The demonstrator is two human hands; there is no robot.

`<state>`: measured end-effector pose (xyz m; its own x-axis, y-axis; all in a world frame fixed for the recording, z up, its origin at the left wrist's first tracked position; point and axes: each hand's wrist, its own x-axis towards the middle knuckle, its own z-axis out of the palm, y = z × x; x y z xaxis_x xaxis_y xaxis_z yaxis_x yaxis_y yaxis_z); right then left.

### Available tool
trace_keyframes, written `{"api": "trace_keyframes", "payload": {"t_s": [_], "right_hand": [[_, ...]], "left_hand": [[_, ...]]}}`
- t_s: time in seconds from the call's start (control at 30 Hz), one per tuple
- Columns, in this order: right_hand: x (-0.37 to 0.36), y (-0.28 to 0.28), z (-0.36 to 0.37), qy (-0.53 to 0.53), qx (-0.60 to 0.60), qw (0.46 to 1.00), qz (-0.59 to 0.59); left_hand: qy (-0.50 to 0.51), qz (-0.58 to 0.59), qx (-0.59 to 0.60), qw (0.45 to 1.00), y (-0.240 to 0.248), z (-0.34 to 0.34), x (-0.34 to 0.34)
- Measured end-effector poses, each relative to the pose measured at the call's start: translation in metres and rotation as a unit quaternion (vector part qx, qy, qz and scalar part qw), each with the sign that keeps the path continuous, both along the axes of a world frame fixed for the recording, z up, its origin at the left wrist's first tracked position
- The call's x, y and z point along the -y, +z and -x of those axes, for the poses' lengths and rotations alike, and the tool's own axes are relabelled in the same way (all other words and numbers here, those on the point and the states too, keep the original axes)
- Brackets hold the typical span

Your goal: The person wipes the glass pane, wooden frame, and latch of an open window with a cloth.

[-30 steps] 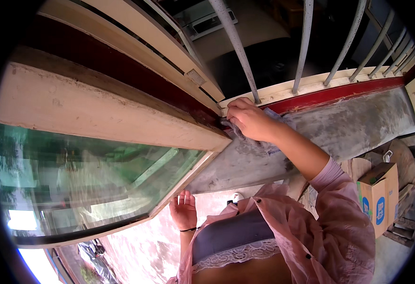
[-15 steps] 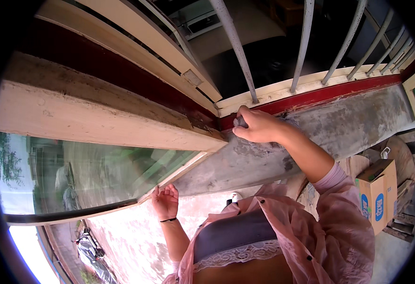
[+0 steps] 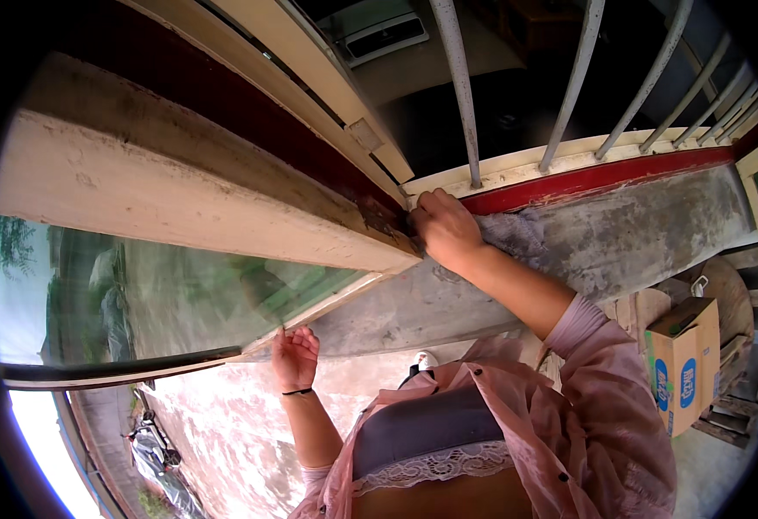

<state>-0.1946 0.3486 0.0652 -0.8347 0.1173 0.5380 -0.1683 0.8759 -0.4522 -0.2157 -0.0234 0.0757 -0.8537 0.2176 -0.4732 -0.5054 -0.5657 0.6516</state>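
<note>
My right hand [image 3: 446,228] presses into the inner corner of the window frame, its fingers bent and hidden at the tips. A fuzzy grey cloth [image 3: 517,235] comes out from under this hand and lies along the concrete sill [image 3: 604,242]. Lower down, my left hand [image 3: 295,359] has its palm turned up. Its fingers are loosely curled and apart, with one tip against the cream edge of the glazed window sash [image 3: 262,342]. I see nothing in its palm.
Metal bars [image 3: 463,104] rise behind a red and cream frame strip [image 3: 587,180]. A thick cream beam [image 3: 189,186] runs along the left. On the right, a cardboard box [image 3: 686,363] stands beside a round wooden piece [image 3: 729,294]. A parked motorbike [image 3: 158,458] shows at lower left.
My right hand has turned over and moved slightly left into the frame corner, and more of the grey cloth now shows behind it. The left hand stays by the sash edge.
</note>
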Motion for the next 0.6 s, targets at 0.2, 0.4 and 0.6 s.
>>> {"api": "trace_keyframes", "payload": {"t_s": [0.2, 0.4, 0.6], "right_hand": [[0.014, 0.002, -0.001, -0.042, 0.033, 0.996, 0.077], [0.013, 0.01, -0.011, -0.033, 0.072, 0.997, 0.006], [0.01, 0.013, -0.013, -0.041, 0.118, 0.992, 0.002]], "left_hand": [[0.011, 0.0, 0.006, 1.0, -0.005, 0.004, 0.001], [0.006, -0.003, -0.002, 1.0, 0.001, 0.003, -0.006], [0.013, -0.003, -0.015, 1.0, -0.003, 0.004, -0.009]]}}
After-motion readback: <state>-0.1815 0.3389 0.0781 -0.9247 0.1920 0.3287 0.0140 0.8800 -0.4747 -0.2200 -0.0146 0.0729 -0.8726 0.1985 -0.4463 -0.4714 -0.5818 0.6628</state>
